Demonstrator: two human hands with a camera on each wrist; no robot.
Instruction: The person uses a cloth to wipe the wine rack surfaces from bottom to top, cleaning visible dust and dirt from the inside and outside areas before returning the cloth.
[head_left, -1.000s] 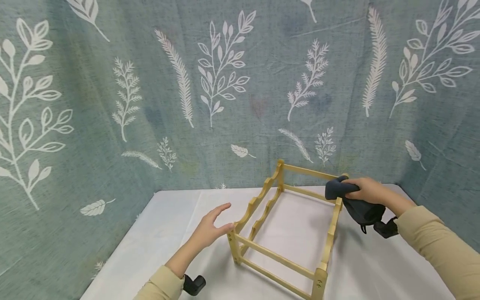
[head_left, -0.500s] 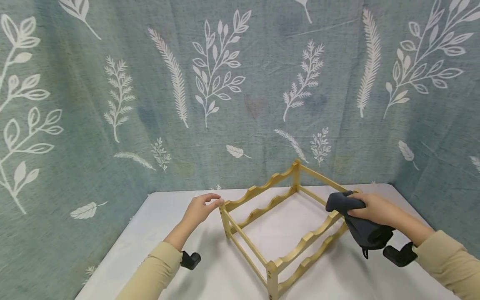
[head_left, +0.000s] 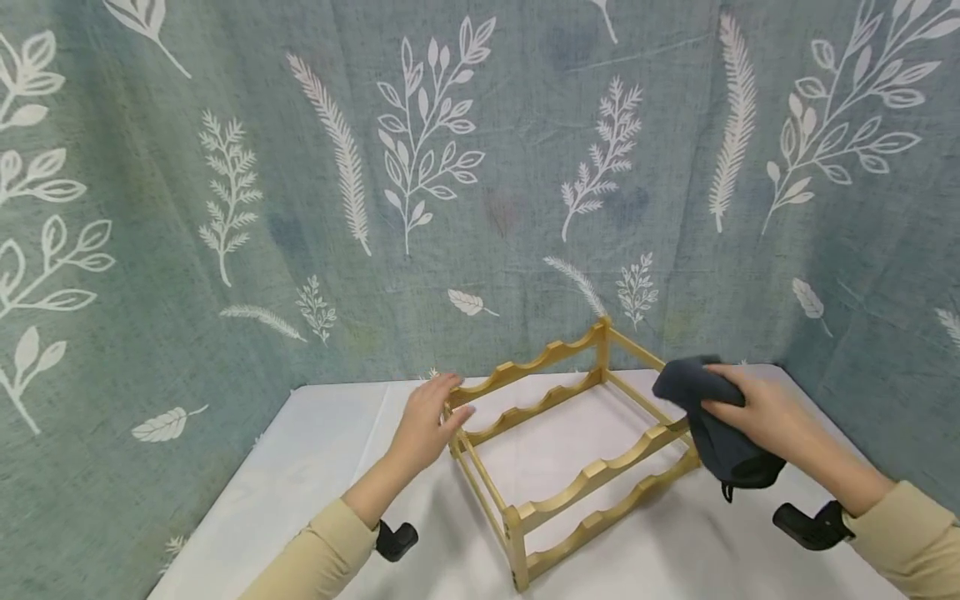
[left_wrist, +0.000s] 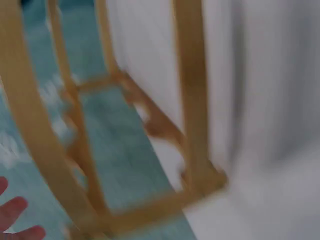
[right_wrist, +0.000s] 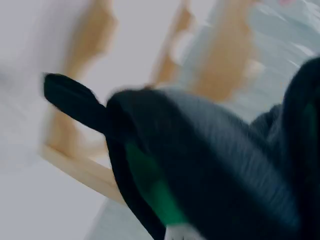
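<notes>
In the head view, a light wooden wine rack [head_left: 591,478] with scalloped rails stands on the white table, set at an angle. My left hand [head_left: 426,427] is at its left end corner, fingers spread from the thumb and fingertips right by the top of the post. The left wrist view, blurred, has the fingertips [left_wrist: 15,212] beside a rail [left_wrist: 192,95]. My right hand [head_left: 767,410] grips a bunched dark navy cloth [head_left: 723,429] near the rack's right end. Close up, the cloth [right_wrist: 200,150] shows a black loop [right_wrist: 75,100] and a green inner patch [right_wrist: 150,182].
A white-covered table [head_left: 345,433] carries the rack. Behind and beside it hangs a grey-green curtain [head_left: 510,167] with white leaf prints. Black wrist cameras, the left one [head_left: 396,542] and the right one [head_left: 812,527], stick out below the sleeves.
The rack has turned clockwise as seen from above, its near corner swinging left. My left hand has shifted with its corner. The right hand still holds the cloth, slightly nearer to me.
</notes>
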